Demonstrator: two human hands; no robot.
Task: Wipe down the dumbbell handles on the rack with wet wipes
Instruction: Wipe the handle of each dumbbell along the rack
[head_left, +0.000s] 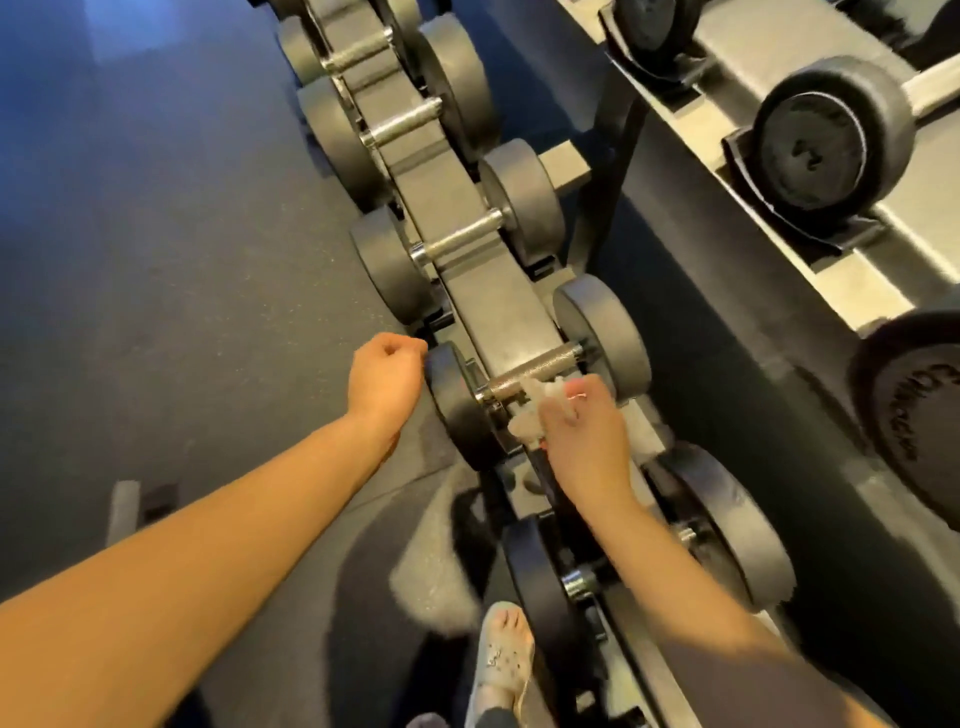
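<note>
Dark floor (182, 260) flanks rack (467, 270); right hand (587, 441) holds wipe (524, 426) against handle (535, 366).

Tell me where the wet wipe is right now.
In the head view, the wet wipe is just right of centre, gripped in the right hand and held against a dumbbell handle on the lower rack.

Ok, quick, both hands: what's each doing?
Left hand: curled shut, holding nothing.
Right hand: pinching a crumpled white wet wipe at the knurled metal dumbbell handle.
</note>
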